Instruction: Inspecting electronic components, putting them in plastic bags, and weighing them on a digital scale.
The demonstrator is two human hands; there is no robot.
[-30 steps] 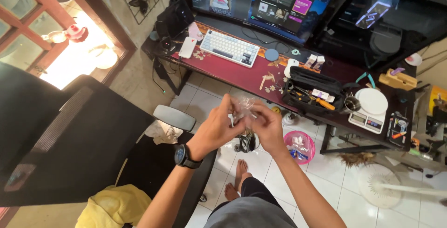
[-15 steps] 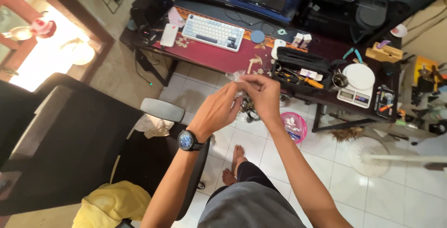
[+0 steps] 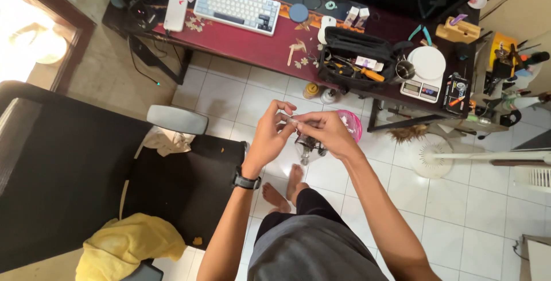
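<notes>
Both hands mid-air over floor: left hand (image 3: 270, 137) and right hand (image 3: 327, 133) fingers pinched shut on small clear plastic bag (image 3: 294, 121), apparently working its top.

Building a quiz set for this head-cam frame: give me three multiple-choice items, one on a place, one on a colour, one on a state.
1. Where does the white keyboard lie?
A. on the dark red desk
B. on the floor
C. on the chair

2. What colour is the cloth on the black office chair?
A. blue
B. yellow
C. green

3. How is the small clear plastic bag held?
A. lying loose on the tiles
B. in one hand only
C. pinched at its top by both hands

Answers:
1 A, it rests on the dark red desk.
2 B, the cloth is plainly yellow.
3 C, the left hand and right hand meet at its top.
</notes>
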